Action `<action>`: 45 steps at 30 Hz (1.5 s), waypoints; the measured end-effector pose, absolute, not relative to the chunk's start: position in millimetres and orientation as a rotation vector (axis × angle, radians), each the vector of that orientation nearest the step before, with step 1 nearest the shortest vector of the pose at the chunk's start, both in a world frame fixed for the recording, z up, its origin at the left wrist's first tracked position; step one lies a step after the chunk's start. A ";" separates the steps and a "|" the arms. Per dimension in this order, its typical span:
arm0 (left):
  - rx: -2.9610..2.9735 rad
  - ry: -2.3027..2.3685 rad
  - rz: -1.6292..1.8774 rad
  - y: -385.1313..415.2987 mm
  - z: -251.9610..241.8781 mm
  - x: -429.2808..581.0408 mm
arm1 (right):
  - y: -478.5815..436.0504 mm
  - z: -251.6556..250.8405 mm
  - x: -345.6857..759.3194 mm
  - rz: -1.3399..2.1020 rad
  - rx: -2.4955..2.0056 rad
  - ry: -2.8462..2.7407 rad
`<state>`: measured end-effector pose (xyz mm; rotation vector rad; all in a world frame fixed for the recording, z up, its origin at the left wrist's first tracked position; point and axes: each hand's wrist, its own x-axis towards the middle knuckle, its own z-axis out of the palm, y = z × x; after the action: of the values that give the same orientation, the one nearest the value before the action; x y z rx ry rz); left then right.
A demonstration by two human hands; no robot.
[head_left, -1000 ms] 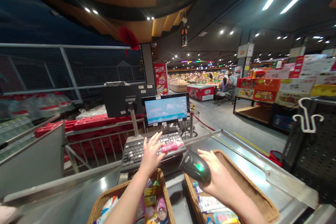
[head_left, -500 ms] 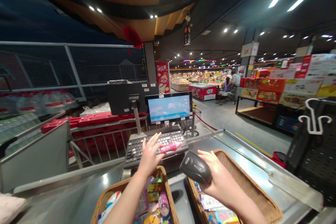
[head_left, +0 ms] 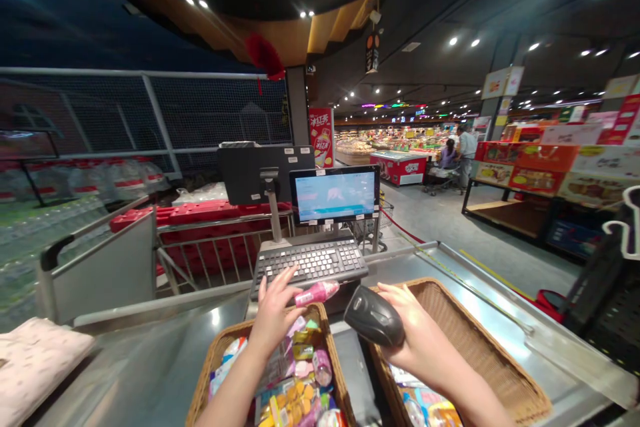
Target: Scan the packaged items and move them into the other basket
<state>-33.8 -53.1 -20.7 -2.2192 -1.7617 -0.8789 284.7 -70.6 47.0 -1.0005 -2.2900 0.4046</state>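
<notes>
Between the thumb and fingers of my left hand [head_left: 274,307] is a small pink bottle [head_left: 317,293], its tapered end pointing right. This hand hovers near the front edge of the black keyboard [head_left: 313,260], over the far end of the left wicker basket [head_left: 336,355]. Several colourful packaged items [head_left: 295,400] lie in that basket. My right hand [head_left: 407,320] is closed around a black barcode scanner [head_left: 374,317], above the right wicker basket [head_left: 500,357]. Some packets [head_left: 425,403] show in its near end, partly hidden by my forearm.
A lit monitor [head_left: 335,195] stands behind the keyboard on the metal counter [head_left: 165,353]. A pale patterned bag or cloth [head_left: 43,363] lies at the left. White hooks [head_left: 631,223] hang at the right edge. Two people [head_left: 457,150] stand by a cart in the background.
My left hand has drawn the pink bottle back from above the keyboard toward the left basket. My right hand keeps the scanner in about the same place. The view has turned slightly left.
</notes>
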 end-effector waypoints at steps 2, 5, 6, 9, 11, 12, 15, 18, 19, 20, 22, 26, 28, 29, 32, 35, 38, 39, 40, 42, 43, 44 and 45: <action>-2.212 -1.782 -0.878 -61.4 -26.9 -40.0 | -72.4 46.6 280.3 0.412 -0.976 -2.305; -2.194 -1.825 -0.886 -75.2 -34.5 -47.2 | -75.9 45.6 273.6 0.443 -0.975 -2.323; -2.187 -1.841 -0.888 -80.1 -36.9 -49.1 | -77.1 45.2 271.3 0.457 -0.974 -2.332; -2.175 -1.896 -0.882 -95.6 -45.9 -54.4 | -80.3 43.4 264.3 0.485 -0.956 -2.362; -2.179 -1.935 -0.865 -105.8 -53.9 -57.8 | -82.0 41.4 259.6 0.506 -0.941 -2.380; -2.182 -1.953 -0.858 -110.7 -58.3 -59.4 | -82.7 40.2 257.2 0.521 -0.937 -2.384; -2.203 -2.000 -0.839 -123.7 -71.3 -63.0 | -84.8 36.4 250.6 0.570 -0.934 -2.385; -2.232 -2.061 -0.808 -134.3 -81.3 -64.3 | -86.9 33.4 245.2 0.590 -0.936 -2.391; -2.243 -2.083 -0.790 -137.5 -83.6 -64.3 | -87.7 32.7 243.8 0.591 -0.939 -2.395; -2.253 -2.102 -0.769 -140.6 -85.4 -64.0 | -88.6 32.2 242.7 0.588 -0.939 -2.399; -2.273 -2.128 -0.720 -146.2 -87.6 -63.1 | -90.6 31.6 240.9 0.582 -0.928 -2.407; -2.278 -2.198 -0.592 -153.8 -88.0 -60.3 | -94.8 31.2 240.3 0.601 -0.952 -2.422; -2.280 -2.223 -0.539 -154.7 -86.4 -59.3 | -96.4 30.8 242.8 0.605 -0.990 -2.417; -2.280 -2.225 -0.522 -154.1 -85.0 -58.9 | -96.9 30.6 245.2 0.600 -1.000 -2.413; -2.276 -2.204 -0.493 -148.4 -77.9 -55.8 | -96.8 30.3 258.2 0.570 -1.020 -2.367; -2.319 -2.125 -0.505 -137.2 -67.4 -45.6 | -95.0 30.8 278.7 0.531 -1.054 -2.295; -2.410 -1.974 -0.573 -121.9 -57.2 -26.0 | -93.3 32.8 302.5 0.481 -1.104 -2.251; -2.443 -1.923 -0.596 -116.0 -54.6 -17.6 | -92.9 33.9 310.3 0.463 -1.128 -2.237; -2.479 -1.876 -0.612 -109.7 -52.6 -8.6 | -92.8 35.2 318.0 0.446 -1.154 -2.221; -2.554 -1.786 -0.636 -96.0 -49.9 11.0 | -92.9 37.9 333.0 0.408 -1.200 -2.180; -2.592 -1.740 -0.646 -88.7 -49.1 21.5 | -93.1 39.0 340.3 0.386 -1.215 -2.160; -2.629 -1.696 -0.656 -81.2 -48.6 32.3 | -93.2 39.7 347.5 0.366 -1.227 -2.142; -2.666 -1.652 -0.661 -73.6 -48.2 43.5 | -93.3 39.9 354.7 0.347 -1.236 -2.129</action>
<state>43.5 -73.6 -48.2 -2.6663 -1.6525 -0.6608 354.7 -93.3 39.9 -1.2364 -2.1287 0.3470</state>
